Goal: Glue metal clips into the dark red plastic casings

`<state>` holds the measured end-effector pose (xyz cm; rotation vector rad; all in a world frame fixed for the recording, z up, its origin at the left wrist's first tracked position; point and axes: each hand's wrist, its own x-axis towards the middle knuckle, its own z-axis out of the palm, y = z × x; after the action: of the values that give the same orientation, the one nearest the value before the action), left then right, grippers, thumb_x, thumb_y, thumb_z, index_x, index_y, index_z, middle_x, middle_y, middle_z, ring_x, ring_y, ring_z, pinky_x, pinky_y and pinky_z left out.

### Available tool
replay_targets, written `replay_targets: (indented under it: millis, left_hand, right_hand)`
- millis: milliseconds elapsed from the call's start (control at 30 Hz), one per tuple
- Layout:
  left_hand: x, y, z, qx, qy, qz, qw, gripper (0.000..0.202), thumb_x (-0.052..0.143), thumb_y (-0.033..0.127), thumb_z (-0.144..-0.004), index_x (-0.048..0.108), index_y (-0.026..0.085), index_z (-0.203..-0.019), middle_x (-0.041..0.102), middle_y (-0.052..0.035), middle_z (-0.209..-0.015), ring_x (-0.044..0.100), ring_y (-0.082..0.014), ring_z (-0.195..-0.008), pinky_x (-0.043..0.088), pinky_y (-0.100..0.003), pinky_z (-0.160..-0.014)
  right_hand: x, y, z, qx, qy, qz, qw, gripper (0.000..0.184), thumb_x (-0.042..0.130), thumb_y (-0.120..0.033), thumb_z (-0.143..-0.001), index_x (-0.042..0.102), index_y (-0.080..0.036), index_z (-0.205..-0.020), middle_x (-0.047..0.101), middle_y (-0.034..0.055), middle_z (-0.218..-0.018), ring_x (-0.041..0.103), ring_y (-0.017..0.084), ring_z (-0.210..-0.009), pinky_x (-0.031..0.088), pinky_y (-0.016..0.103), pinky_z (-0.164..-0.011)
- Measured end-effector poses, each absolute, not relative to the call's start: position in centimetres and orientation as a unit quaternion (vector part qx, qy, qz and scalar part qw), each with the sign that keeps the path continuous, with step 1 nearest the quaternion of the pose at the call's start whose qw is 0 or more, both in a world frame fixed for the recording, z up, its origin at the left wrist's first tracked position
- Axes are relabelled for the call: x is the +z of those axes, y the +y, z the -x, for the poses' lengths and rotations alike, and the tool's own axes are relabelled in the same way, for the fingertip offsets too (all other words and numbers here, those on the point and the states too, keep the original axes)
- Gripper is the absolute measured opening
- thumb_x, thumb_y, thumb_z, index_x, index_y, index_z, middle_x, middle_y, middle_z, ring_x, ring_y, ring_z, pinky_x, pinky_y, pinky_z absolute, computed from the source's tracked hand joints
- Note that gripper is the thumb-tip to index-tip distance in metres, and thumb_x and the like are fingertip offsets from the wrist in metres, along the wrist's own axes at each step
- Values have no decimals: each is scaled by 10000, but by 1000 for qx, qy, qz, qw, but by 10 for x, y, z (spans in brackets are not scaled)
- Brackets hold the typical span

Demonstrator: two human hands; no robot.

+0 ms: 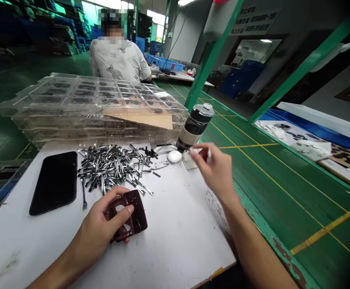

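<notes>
Your left hand (95, 228) closes its fingers (119, 210) on a maroon frame (136, 212) at 6 o'clock on the worktop (177, 245); your right hand (215, 172) pinches a small white piece (196, 151) at 2 o'clock, fingers (203, 149) shut.

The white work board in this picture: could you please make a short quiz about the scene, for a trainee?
1. What does the left hand hold? A) a dark red plastic frame B) a glass cup
2. True or false: the small metal parts lie on the white board, in front of the stacked clear plastic trays.
3. What is the flat black object on the board?

Key: 1 A; 2 true; 3 a smartphone
</notes>
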<state>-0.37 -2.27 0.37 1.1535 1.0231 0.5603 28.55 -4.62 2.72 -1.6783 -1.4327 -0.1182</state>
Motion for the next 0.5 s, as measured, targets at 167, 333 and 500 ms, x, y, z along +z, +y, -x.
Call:
replay_targets:
  millis: [167, 333, 500]
  left_hand:
    - [3, -20, 8, 261, 405, -545, 686, 281, 698, 454, -856, 593, 255, -1024, 663, 4, -830, 609, -164, -606, 581, -294, -542]
    - [1, -16, 13, 247, 332, -576, 705, 216, 636, 385, -932, 602, 232, -1081, 634, 7, -805, 599, -137, -609, 578, -267, -559]
    - [0, -16, 16, 223, 219, -574, 757, 375, 631, 328, -939, 524, 213, -1280, 627, -103, -1174, 719, -242, -933, 616, -389, -786]
  right_hand:
    - [21, -58, -211, 272, -734, 534, 319, 88, 692, -281, -922, 663, -200, -904, 659, -26, -791, 552, 105, -658, 398, 220, -627]
    - [10, -62, -187, 400, -664, 541, 325, 247, 691, -314, -918, 549, -188, -760, 522, -58, -646, 451, 95, -613, 352, 212, -574]
    - [18, -91, -231, 324, -642, 598, 354, 340, 650, -412, -938, 541, -186, -710, 521, -29, -661, 475, 116, -623, 387, 233, -584]
